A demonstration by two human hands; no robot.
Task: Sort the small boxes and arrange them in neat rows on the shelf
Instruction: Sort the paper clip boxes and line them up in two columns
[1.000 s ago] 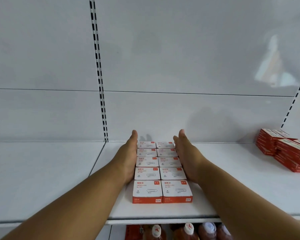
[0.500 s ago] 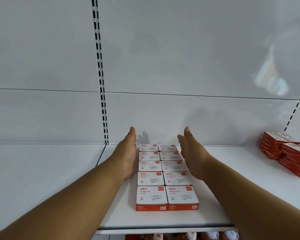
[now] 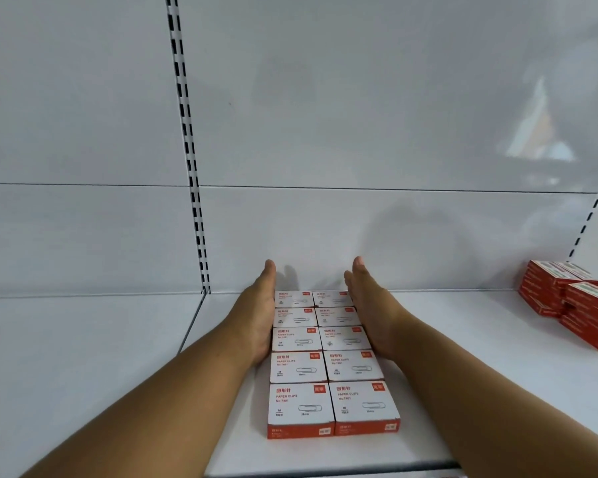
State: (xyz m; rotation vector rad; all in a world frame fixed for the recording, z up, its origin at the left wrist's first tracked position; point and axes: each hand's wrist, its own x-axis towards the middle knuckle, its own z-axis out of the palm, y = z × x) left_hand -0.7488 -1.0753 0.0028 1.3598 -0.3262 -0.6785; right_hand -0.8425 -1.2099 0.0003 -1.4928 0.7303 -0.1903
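Paper-clip boxes sit in two neat columns, five deep, on the white shelf, running from near the front edge to the back panel. Seen from my head camera, my left hand lies flat with fingers straight against the left flank of the block, and my right hand mirrors it on the right flank, both squeezing inward and gripping nothing. I judge these small cardboard boxes light, stiff and smooth enough to slide, so pressing the side walls suits them. Red boxes are stacked well apart at far right.
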